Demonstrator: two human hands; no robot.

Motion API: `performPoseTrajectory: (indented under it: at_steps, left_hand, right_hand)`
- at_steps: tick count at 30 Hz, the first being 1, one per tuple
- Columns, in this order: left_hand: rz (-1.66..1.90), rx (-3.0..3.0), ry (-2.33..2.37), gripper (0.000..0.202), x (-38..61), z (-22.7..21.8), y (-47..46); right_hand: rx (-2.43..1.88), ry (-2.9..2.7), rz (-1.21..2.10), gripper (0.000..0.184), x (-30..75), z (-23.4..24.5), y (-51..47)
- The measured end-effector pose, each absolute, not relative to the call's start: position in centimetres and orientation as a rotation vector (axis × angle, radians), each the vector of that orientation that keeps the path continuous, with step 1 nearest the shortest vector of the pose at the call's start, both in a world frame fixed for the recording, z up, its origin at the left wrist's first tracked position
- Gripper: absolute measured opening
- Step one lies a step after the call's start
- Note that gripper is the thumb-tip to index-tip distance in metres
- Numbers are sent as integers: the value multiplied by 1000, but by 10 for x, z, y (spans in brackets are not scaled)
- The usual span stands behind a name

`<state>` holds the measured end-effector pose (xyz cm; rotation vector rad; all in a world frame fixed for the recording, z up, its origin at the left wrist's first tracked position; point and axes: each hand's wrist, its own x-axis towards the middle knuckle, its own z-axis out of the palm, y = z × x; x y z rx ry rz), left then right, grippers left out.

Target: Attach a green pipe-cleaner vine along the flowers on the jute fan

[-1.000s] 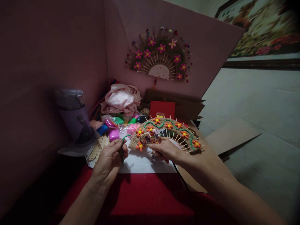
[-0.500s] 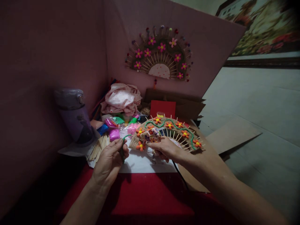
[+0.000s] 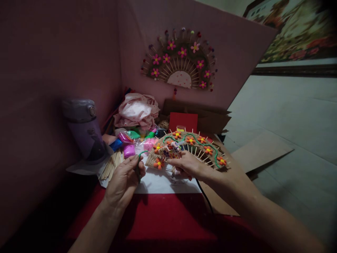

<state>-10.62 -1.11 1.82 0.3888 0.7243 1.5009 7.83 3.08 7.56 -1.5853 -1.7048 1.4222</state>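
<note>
Your left hand (image 3: 123, 179) pinched the green cord (image 3: 139, 155) near its end, leaving its tip free beside the fan (image 3: 197, 143) on the worktop (image 3: 163, 218). Your right hand (image 3: 189, 165) gripped a patterned tool (image 3: 170, 151) in front of the fan, presumably for control.

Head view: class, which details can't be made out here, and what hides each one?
All in the head view:
Green strand: the part inside the left hand, covered by it.
Patterned object: the part in the right hand's grasp.
Orange-flowered fan: its lower middle, behind the right hand.
Framed picture: its far side, cut off by the right edge.
Purple bottle: its printed figure's details, too dim.
</note>
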Motion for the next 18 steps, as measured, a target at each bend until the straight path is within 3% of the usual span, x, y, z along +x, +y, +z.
performPoseTrajectory:
  at_steps: [18]
  left_hand:
    - [1520, 318, 703, 10, -107, 18, -10]
  right_hand:
    - [-1562, -1791, 1485, 35, 83, 74, 34]
